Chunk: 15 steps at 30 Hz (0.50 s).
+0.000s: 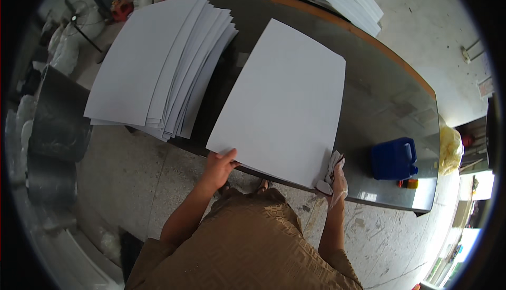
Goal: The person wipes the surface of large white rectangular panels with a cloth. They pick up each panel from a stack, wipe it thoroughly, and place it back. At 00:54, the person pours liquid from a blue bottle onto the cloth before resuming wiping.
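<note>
A large white sheet (284,100) lies on the dark glossy table, its near edge towards me. My left hand (217,170) pinches the sheet's near left corner, thumb on top and fingers below. At the near right corner is my right hand (338,183), which looks covered by a thin clear plastic glove. It is closed around a crumpled whitish rag (331,171), pressed by the sheet's edge; whether its fingers also hold the sheet is hidden. To the left, a fanned stack of white sheets (142,63) overhangs the table's near edge.
A blue jerrycan (392,158) stands on the table (385,105) at the right, beside a small yellow and red item (411,183). More white sheets (350,0) sit beyond the far edge. Dark grey bins (58,116) and a fan (76,18) stand at the left.
</note>
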Motion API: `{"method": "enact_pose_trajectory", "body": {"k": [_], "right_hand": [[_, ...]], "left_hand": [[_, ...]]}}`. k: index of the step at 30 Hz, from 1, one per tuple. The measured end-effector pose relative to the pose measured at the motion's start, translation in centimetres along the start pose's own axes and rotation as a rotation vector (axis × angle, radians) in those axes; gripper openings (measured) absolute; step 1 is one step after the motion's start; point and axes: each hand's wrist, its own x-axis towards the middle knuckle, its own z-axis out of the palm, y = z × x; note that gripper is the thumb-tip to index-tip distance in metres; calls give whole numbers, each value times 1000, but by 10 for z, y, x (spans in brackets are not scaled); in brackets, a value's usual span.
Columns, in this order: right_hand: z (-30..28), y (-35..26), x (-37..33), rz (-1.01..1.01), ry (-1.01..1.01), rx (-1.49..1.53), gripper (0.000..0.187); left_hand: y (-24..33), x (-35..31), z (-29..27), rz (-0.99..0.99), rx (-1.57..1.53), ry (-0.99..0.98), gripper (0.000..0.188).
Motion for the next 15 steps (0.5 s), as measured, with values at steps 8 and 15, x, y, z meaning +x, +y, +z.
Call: {"method": "enact_pose_trajectory", "body": {"k": [8, 15], "right_hand": [[-6, -7, -3, -234, -30, 333, 65], [14, -32, -37, -318, -15, 171, 59]], "left_hand": [[23, -7, 32, 148, 152, -104, 45], [211, -33, -74, 630, -7, 87, 36]]}}
